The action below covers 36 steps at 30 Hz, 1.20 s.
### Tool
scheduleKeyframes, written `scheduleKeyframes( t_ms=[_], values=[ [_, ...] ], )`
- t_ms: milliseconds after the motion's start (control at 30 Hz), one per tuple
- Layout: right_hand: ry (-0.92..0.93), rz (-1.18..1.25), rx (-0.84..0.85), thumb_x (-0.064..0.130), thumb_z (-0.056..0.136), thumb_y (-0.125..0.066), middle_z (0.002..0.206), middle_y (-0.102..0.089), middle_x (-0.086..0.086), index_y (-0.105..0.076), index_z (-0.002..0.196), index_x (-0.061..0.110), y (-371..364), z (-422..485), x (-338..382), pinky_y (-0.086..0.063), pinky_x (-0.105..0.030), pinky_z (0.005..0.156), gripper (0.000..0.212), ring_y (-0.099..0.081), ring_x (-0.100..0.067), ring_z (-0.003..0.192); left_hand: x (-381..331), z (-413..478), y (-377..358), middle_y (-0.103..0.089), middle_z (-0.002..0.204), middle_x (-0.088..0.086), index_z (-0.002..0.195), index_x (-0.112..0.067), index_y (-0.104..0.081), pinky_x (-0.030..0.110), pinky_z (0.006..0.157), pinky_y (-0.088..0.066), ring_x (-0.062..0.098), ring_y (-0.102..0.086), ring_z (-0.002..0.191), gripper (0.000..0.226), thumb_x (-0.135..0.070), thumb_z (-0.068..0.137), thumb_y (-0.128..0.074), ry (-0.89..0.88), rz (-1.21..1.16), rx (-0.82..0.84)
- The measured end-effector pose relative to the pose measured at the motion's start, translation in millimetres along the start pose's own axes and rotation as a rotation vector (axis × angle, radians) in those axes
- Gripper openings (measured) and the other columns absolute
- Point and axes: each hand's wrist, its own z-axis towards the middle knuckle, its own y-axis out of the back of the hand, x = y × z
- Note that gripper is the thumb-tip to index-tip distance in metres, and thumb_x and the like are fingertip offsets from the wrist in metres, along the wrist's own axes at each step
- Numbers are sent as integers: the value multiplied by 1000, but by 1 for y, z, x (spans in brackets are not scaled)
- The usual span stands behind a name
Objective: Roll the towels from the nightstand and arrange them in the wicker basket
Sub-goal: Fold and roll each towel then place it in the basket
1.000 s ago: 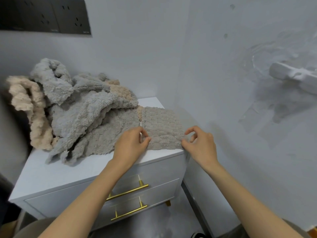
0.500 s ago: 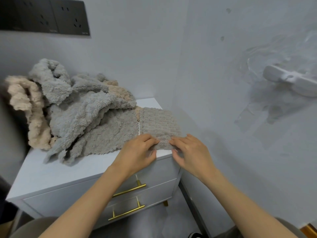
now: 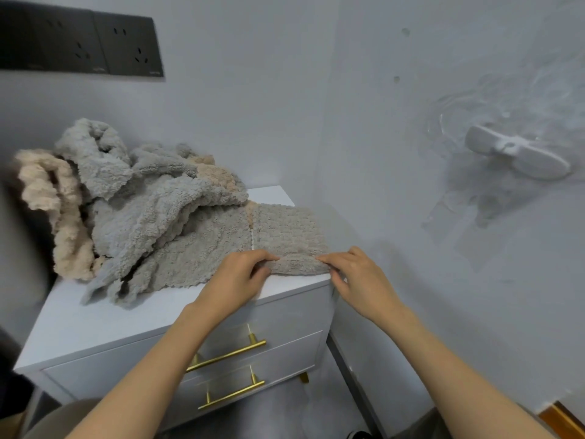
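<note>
— What is different from a second ago?

— The near edge of the taupe towel [image 3: 286,231] is turned over on itself. A second ago it lay flat, with the two hands spread apart at its front corners. Now a low ridge of cloth runs between them.

— So the rolling has begun?

— I judge it the first turn only. Most of the towel lies flat on the nightstand [image 3: 95,318], at the right front corner of its surface, and its far end is tucked under the pile of towels [image 3: 142,201].

— And the grip?

— The left hand [image 3: 235,274] pinches the left end of the ridge, fingers curled over the top and thumb below. The right hand [image 3: 357,277] does the same at the right end. Both have drawn closer together than they were.

— Any trouble ahead?

— The pile rests on the towel's far part, so a roll pushed toward it may stall or go crooked. It likely needs pulling free first.

— The wicker basket?

— Not in view. Nothing looks rolled yet, and a beige towel [image 3: 41,191] hangs over the left side of the heap, so the task appears to be near its start.
</note>
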Motion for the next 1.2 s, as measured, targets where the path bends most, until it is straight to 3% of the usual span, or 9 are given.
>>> scheduleKeyframes(
  t_ms=[167, 367, 467, 567, 767, 867, 1000, 1067, 1200],
  values=[
    [-192, 281, 121, 19, 98, -47, 93, -61, 17, -64, 118, 28, 8, 4, -3, -36, -17, 73, 28, -43, -7, 87, -2, 0, 5, -65, 78, -5, 116, -19, -66, 10, 60, -35, 1, -54, 68, 24, -20, 94, -56, 99, -58, 65],
    [-447, 568, 67, 25, 92, -58, 76, -65, 1, -69, 98, 25, 10, 14, -4, -36, -12, 58, 12, -50, -9, 67, -2, 8, 3, -66, 72, -3, 110, -19, -67, 20, 64, -45, 8, -57, 66, 21, -26, 93, -56, 310, -147, 42],
    [-551, 574, 46, 30, 89, -62, 58, -58, 8, -67, 92, 25, 7, 19, -2, -36, -17, 57, 7, -47, 0, 53, -4, 13, 0, -54, 58, -5, 96, -22, -67, 16, 49, -32, 6, -45, 52, 12, -27, 90, -59, 397, -133, -19],
    [-582, 490, -1, 32, 87, -63, 58, -62, 5, -64, 88, 26, 3, 24, 1, -42, -26, 60, 6, -54, -6, 57, -5, 17, -2, -56, 59, -5, 91, -18, -67, 20, 51, -36, 8, -49, 55, 12, -28, 87, -62, 434, -107, -79],
    [-491, 315, -59, 28, 89, -59, 56, -58, 4, -57, 87, 26, -5, 29, 4, -47, -32, 60, 3, -56, -13, 61, -3, 18, -2, -56, 70, -6, 92, -18, -56, 22, 52, -36, 6, -51, 63, 15, -30, 86, -64, 376, 29, -122],
    [-418, 212, -92, 32, 92, -58, 66, -62, 3, -56, 91, 28, -7, 28, 4, -44, -31, 57, 5, -56, -15, 67, -2, 13, -5, -51, 84, -7, 94, -22, -60, 22, 59, -37, 8, -49, 76, 9, -21, 86, -64, 143, 167, -198],
    [-196, -41, -252, 18, 89, -63, 89, -59, 7, -63, 98, 25, -13, 27, 8, -41, -28, 57, 11, -50, -16, 88, -6, 12, -12, -60, 102, 3, 104, -15, -68, 36, 71, -49, 24, -56, 92, 30, -10, 85, -44, -174, 212, -149],
    [-45, -80, -304, 5, 82, -66, 96, -62, 5, -67, 96, 21, -15, 27, 11, -42, -25, 56, 21, -54, -19, 87, -7, 10, -16, -64, 109, 2, 109, -17, -67, 38, 74, -53, 25, -60, 97, 35, -7, 82, -47, -204, 233, -99],
    [81, -36, -203, 13, 80, -49, 113, -68, 4, -69, 110, 20, -22, 19, 23, -57, -30, 69, 37, -66, -21, 99, -9, 5, -22, -69, 108, 4, 108, -15, -69, 44, 65, -57, 29, -67, 93, 34, -1, 77, -64, -164, 267, -107]
  ],
)
